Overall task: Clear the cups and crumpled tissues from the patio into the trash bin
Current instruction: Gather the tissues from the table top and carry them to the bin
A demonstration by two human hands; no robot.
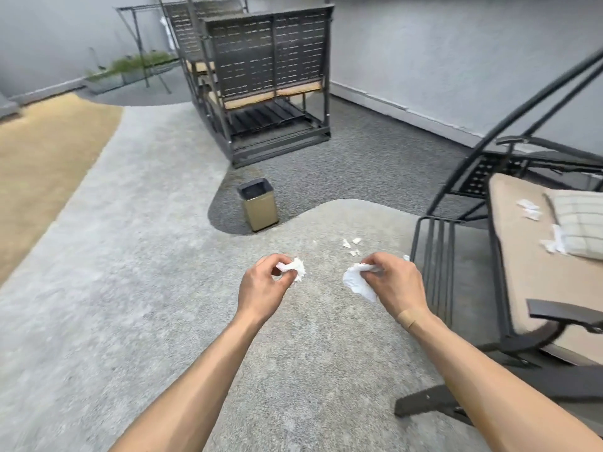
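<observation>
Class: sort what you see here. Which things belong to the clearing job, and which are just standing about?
Job: tissue in left hand; tissue in right hand; tissue scraps on floor; tissues on seat cushion; trash bin.

Standing about: swing seat; pillow; metal rack.

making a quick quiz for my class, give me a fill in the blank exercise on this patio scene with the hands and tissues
1. Each hand, the left hand and the right hand, grips a crumpled white ____.
2. The gold trash bin stands on the ____ grey part of the floor.
3. More tissue scraps lie on the cushion of the ____.
4. No ____ are in view.

Missing words: tissue; darker; lounge chair; cups
</observation>
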